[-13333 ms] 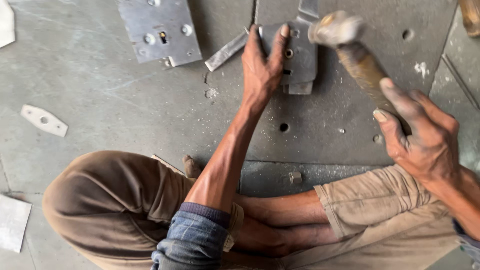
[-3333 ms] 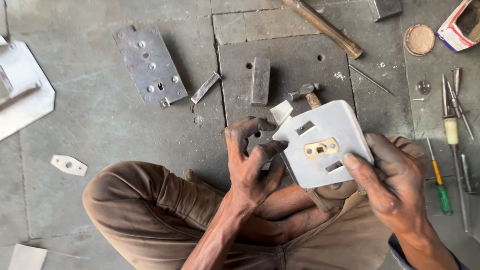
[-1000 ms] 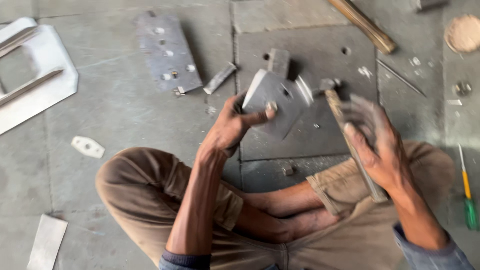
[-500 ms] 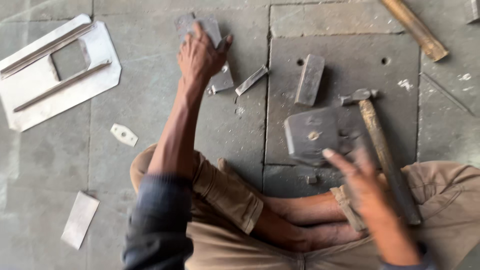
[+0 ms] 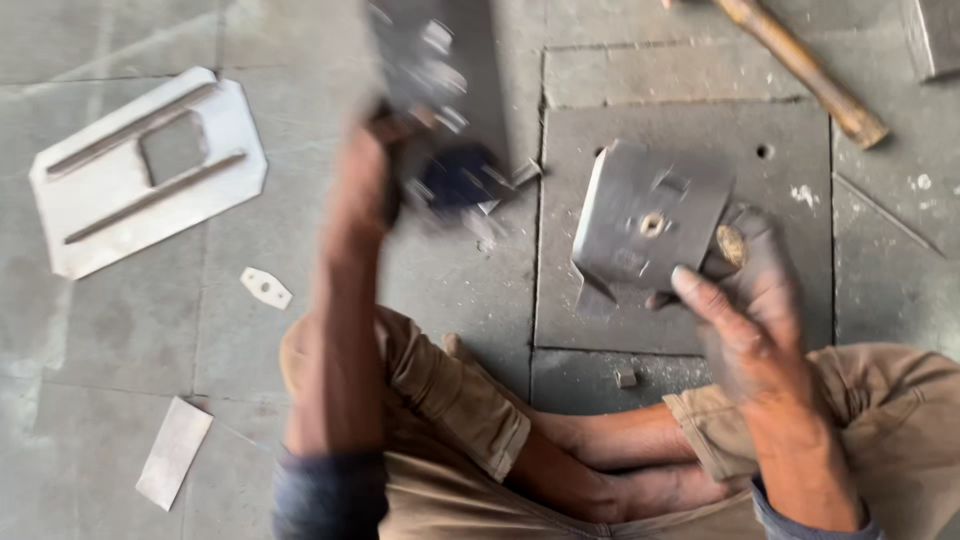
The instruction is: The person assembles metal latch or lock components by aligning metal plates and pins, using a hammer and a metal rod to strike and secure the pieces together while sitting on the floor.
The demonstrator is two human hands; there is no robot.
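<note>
My left hand (image 5: pixel 365 185) is raised over the floor and grips a grey rectangular metal plate (image 5: pixel 440 70) with small holes; both are blurred by motion. Over the dark steel slab (image 5: pixel 780 140), my right hand (image 5: pixel 750 310) holds a shaped grey metal plate (image 5: pixel 650 215) with a brass centre, tilted up on its lower edge. A round brown end (image 5: pixel 732 245) shows by the thumb; I cannot tell what it belongs to. My legs are folded below both hands.
A wooden-handled hammer (image 5: pixel 800 65) lies at the top right, next to a metal block (image 5: pixel 935 35). A large white plate with a square cutout (image 5: pixel 100 210) lies left, a small white tab (image 5: pixel 265 287) and a pale strip (image 5: pixel 175 450) nearer. A tiny block (image 5: pixel 625 378) sits below the slab.
My left hand has lifted the rectangular holed plate off the floor. My right hand has taken the shaped plate up off the slab, and the hammer beside it is out of sight.
</note>
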